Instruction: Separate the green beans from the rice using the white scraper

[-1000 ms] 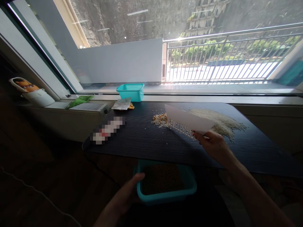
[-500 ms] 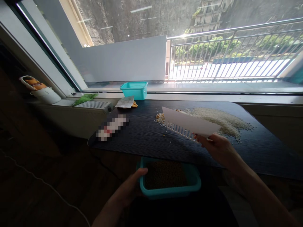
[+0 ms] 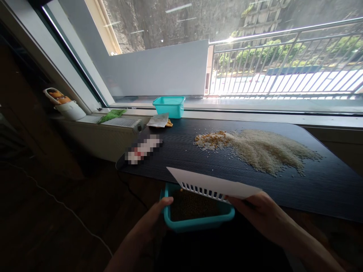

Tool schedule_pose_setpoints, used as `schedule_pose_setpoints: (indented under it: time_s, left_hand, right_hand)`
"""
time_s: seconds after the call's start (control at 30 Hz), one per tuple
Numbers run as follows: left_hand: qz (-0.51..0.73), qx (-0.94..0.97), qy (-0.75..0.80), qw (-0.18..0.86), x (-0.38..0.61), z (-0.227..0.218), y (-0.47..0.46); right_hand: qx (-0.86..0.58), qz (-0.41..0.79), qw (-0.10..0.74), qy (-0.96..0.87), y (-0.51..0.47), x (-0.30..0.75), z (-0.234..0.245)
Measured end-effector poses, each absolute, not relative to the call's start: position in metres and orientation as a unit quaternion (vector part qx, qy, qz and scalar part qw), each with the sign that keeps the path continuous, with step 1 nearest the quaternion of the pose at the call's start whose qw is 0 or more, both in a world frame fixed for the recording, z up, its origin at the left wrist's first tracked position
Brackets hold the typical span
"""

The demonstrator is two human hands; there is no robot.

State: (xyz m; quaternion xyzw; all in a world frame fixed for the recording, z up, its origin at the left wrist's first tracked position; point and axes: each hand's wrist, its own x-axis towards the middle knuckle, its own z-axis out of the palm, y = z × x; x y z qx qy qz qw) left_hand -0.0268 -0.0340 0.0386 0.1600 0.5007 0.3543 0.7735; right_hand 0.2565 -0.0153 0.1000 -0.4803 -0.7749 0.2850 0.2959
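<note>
My left hand [image 3: 159,211] is closed on the left wall of a teal plastic tub [image 3: 200,223], thumb over its rim. The tub sits below the table's front edge, holding a layer of brownish grains. My right hand [image 3: 255,207] grips the right end of a white slotted plastic sheet [image 3: 207,184], tilted over the tub's far rim. A row of slots runs along its lower edge, and a yellow kernel [image 3: 182,190] shows close to the sheet's left end. Yellow kernels [image 3: 215,139] mixed with white grains lie on the table, joining a wide pile of rice [image 3: 263,149].
A second teal tub [image 3: 170,107] stands at the table's back by the window. Before it lies a pale packet [image 3: 159,120]. A blurred-out flat item [image 3: 143,149] rests at the table's left. Left of the dark table [image 3: 176,158] are a radiator [image 3: 121,123] and a white pot [image 3: 70,110].
My right hand has brought the slotted sheet down and toward me, from above the table to over the tub. My left hand still holds the tub. The view has turned slightly left.
</note>
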Motion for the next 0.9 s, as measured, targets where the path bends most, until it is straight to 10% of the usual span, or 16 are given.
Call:
schedule_pose_setpoints:
  time_s: [0.23, 0.9]
  left_hand:
    - [0.350, 0.165, 0.503, 0.772, -0.028, 0.031, -0.037]
    - [0.297, 0.193, 0.509, 0.785, 0.007, 0.001, -0.026]
  right_hand:
    - [-0.529, 0.090, 0.429, -0.727, -0.010, 0.220, 0.085]
    - [-0.728, -0.113, 0.363, -0.571, 0.013, 0.293, 0.080]
